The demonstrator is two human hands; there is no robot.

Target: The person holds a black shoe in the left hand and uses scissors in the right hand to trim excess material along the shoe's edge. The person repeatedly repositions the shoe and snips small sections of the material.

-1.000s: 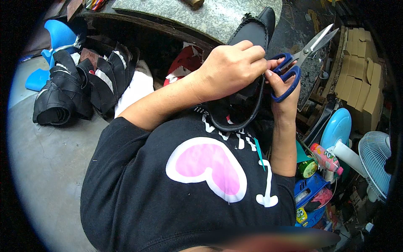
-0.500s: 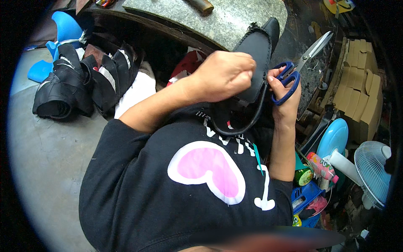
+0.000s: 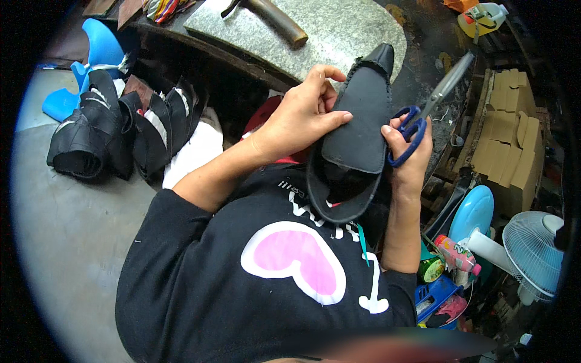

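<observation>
A black leather shoe (image 3: 358, 115) with a pointed toe and a rough stitched edge hangs before my chest, its toe pointing away and its open heel end toward me. My left hand (image 3: 305, 109) has its thumb on the shoe's left side, with the fingers curled by the edge and partly hidden. In my right hand (image 3: 408, 151) are scissors (image 3: 414, 130) with dark blue handles, their blades pointing up and to the right. The right thumb lies close to the shoe's right edge; whether it touches the shoe, I cannot tell.
Beyond the shoe is a speckled stone slab (image 3: 345, 30) bearing a wooden-handled tool (image 3: 278, 24). Rolled black material (image 3: 85, 142) lies at left beside a blue fan blade (image 3: 100, 42). Cardboard boxes (image 3: 505, 145), a white-blue fan (image 3: 532, 254) and a pink bottle (image 3: 457, 254) stand at right.
My left hand has gone from a fist above the shoe to its left side, fingers loosened. The shoe has turned, showing more of its flat face and open heel end. The scissors remain in my right hand.
</observation>
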